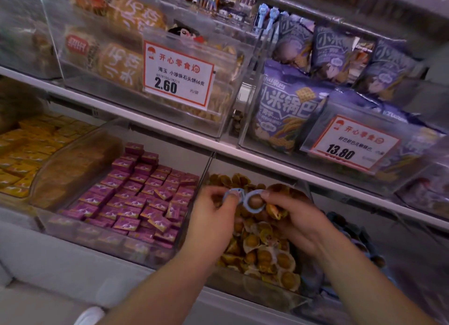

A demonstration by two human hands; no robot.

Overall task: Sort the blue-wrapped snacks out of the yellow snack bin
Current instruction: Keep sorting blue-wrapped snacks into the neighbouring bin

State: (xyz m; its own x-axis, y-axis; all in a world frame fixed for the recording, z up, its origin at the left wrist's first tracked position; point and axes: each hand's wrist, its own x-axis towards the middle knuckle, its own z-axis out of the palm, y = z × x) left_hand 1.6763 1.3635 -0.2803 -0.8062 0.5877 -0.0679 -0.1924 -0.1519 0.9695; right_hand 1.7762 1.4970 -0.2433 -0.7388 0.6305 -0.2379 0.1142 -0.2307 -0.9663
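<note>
Fingers [224,195] of the left hand [213,217] curl round and pinch one end of a pale blue-wrapped snack strip [245,200], and the thumb and fingers [271,195] of the right hand [298,217] pinch its other end, so the strip hangs between them. A round brown ball shows in its right pocket; the left pocket is blurred and may be much the same. Directly beneath the fingers sits the clear plastic bin [255,288] heaped with yellow-wrapped round snacks [264,254]. Left of the fingers lies a clear bin of small magenta boxes [136,198], and further left one of yellow boxes [26,144]. Above the fingers, on the shelf, stand purple snack bags [286,110] and two red-bordered white price tags [178,74].
</note>
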